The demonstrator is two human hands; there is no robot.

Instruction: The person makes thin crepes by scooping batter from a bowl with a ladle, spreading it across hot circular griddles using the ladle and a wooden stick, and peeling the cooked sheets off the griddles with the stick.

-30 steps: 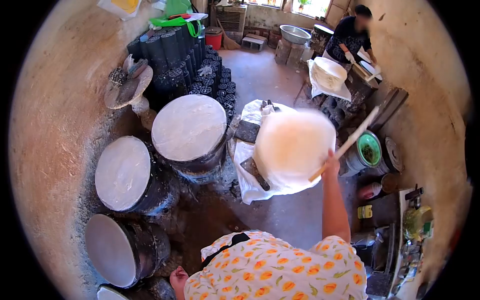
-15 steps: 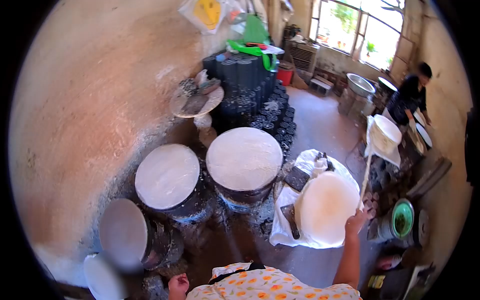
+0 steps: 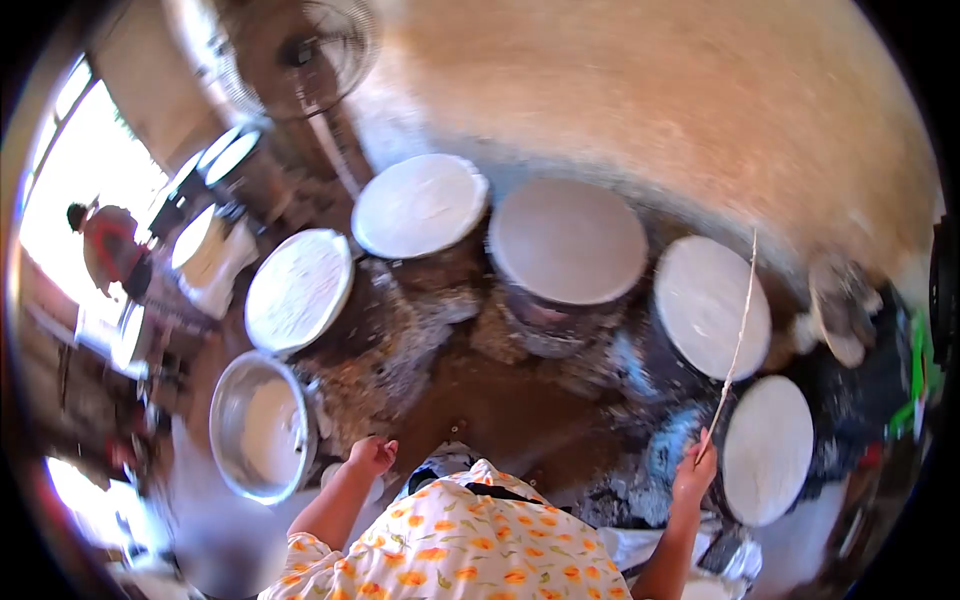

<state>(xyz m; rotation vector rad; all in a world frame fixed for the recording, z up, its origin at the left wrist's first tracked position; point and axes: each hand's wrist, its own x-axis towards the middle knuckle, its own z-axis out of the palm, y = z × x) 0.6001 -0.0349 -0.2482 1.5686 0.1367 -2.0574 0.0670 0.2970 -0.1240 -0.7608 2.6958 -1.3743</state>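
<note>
My right hand (image 3: 694,472) is closed around the lower end of a long thin stick (image 3: 740,335), which points up and away. Behind the stick's upper part is a drum-like stove with a round white top (image 3: 700,310). Another white round top (image 3: 768,450) lies just right of my right hand. My left hand (image 3: 373,456) is held low in front of my body, fingers curled in, with nothing visible in it. To its left stands a metal basin (image 3: 222,430) with whitish liquid inside.
A greyish round top (image 3: 568,240) and two white ones (image 3: 420,205) (image 3: 300,290) stand along the wall. A fan (image 3: 300,50) is at the back. Another person (image 3: 112,245) stands far left by the bright window. Dark wet floor (image 3: 480,400) lies ahead of me.
My view has turned left toward the row of round tops. The stick, still in my right hand, is now bare; the pale sheet-covered mound near it earlier is out of its reach.
</note>
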